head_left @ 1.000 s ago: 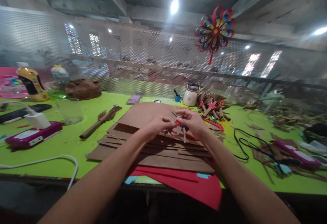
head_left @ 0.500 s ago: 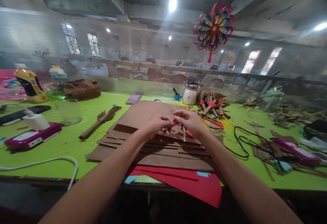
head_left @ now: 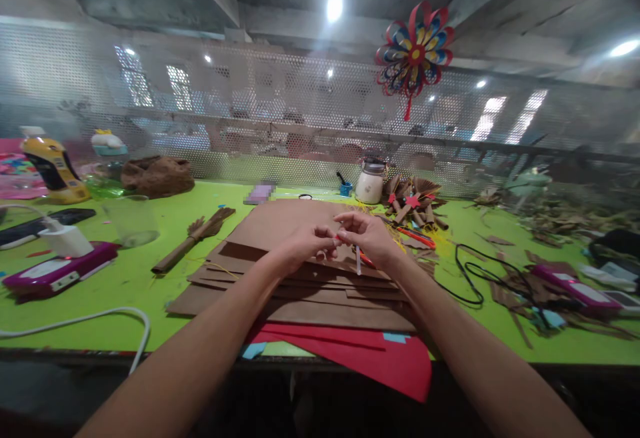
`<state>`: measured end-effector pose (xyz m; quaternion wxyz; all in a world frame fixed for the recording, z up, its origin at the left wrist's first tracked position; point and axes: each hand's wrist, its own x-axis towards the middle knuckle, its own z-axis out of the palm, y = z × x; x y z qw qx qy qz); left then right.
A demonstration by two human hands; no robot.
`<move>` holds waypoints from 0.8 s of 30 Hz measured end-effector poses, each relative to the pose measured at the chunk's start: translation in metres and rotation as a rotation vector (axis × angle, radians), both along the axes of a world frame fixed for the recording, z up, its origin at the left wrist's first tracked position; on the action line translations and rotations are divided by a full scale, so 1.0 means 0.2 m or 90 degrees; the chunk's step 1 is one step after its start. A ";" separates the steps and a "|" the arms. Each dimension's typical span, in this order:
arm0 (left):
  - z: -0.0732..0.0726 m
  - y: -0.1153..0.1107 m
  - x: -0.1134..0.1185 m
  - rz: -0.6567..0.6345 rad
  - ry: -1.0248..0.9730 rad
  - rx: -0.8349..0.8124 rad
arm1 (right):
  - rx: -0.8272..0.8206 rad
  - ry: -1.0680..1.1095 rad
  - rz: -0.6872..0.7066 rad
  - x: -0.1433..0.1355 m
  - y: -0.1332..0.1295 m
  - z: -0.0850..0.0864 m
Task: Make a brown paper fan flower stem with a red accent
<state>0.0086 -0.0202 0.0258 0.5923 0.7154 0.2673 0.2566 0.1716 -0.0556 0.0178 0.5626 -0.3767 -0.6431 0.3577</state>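
My left hand (head_left: 316, 245) and my right hand (head_left: 364, 235) meet over a stack of brown paper sheets (head_left: 293, 221). Their fingertips pinch a small red piece (head_left: 339, 238), mostly hidden by the fingers; it looks like paper. A thin whitish stick (head_left: 358, 262) points down below my right palm; whether that hand grips it I cannot tell. Red sheets (head_left: 395, 365) stick out beneath the brown stack at the table's front edge. Brown rolled-paper pieces with red stars (head_left: 413, 202) lie in a pile beyond my right hand.
Left of the stack lie a brown paper roll (head_left: 183, 245), a clear cup (head_left: 137, 225) and a purple power strip (head_left: 65, 271). A white jar (head_left: 371, 181) stands at the back. Black cable (head_left: 470, 278), paper scraps and a second purple strip (head_left: 575, 288) lie on the right.
The red piece shows less between my fingertips than before, and the fingers have closed a little around it. The whole view has shifted slightly; the surrounding things stay put.
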 end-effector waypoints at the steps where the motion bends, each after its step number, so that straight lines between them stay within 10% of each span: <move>1: 0.00 0.00 0.00 -0.008 -0.007 -0.015 | 0.002 0.004 0.004 0.00 0.00 0.00; 7: 0.02 0.01 -0.01 -0.015 0.008 -0.098 | -0.020 0.004 0.007 0.00 -0.01 0.02; 24: -0.04 0.05 0.03 0.004 0.072 0.178 | -0.109 0.091 0.010 0.01 0.02 -0.02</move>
